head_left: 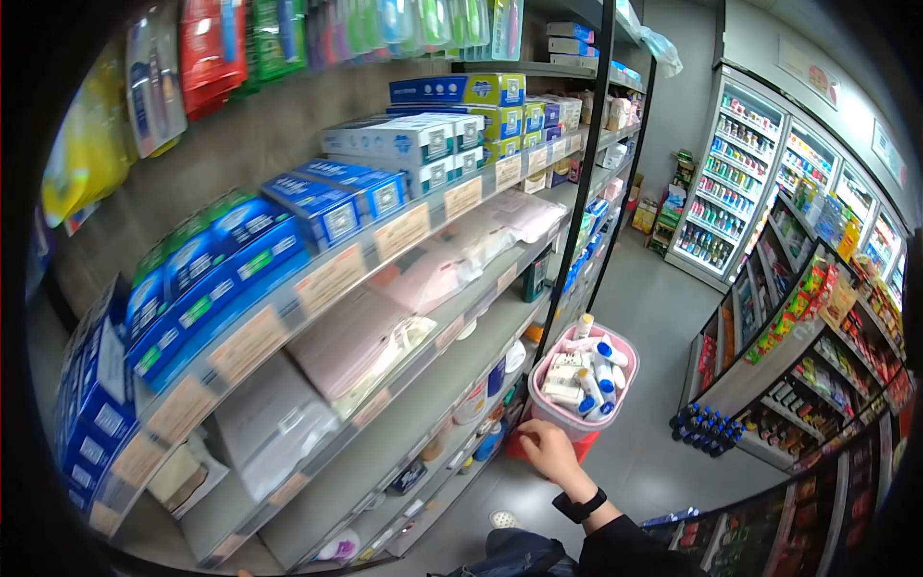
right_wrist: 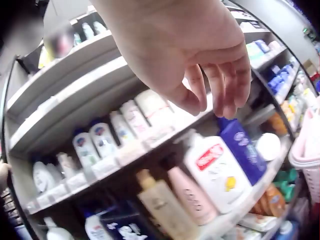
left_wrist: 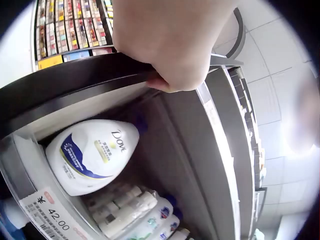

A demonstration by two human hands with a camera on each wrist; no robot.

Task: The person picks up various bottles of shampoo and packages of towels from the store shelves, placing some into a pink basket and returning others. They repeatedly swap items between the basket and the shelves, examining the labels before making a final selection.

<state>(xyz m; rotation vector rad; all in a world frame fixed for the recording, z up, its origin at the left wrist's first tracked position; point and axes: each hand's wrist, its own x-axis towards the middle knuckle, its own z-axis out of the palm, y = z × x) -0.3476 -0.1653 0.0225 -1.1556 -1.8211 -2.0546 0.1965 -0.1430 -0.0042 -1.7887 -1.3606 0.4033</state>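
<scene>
My right hand point(head_left: 553, 452) hangs in front of the lower shelves, beside a pink-rimmed basket point(head_left: 536, 409) full of white bottles point(head_left: 588, 385). In the right wrist view, that hand point(right_wrist: 185, 55) has loosely bent fingers with nothing between them, above a white pump bottle point(right_wrist: 215, 172) and a blue bottle point(right_wrist: 242, 150). My left hand point(left_wrist: 172, 45) grips the dark shelf post point(left_wrist: 75, 77) in the left wrist view, its fingers mostly hidden. Close below it, a white Dove bottle point(left_wrist: 95, 155) lies behind a price strip point(left_wrist: 55, 215).
Toothpaste boxes point(head_left: 216, 279) and pink packages point(head_left: 361, 337) fill the upper shelves at the left. Under the basket is something red point(head_left: 580, 445). Snack racks point(head_left: 769, 385) stand across the aisle, with glass-door fridges point(head_left: 726, 178) at the back.
</scene>
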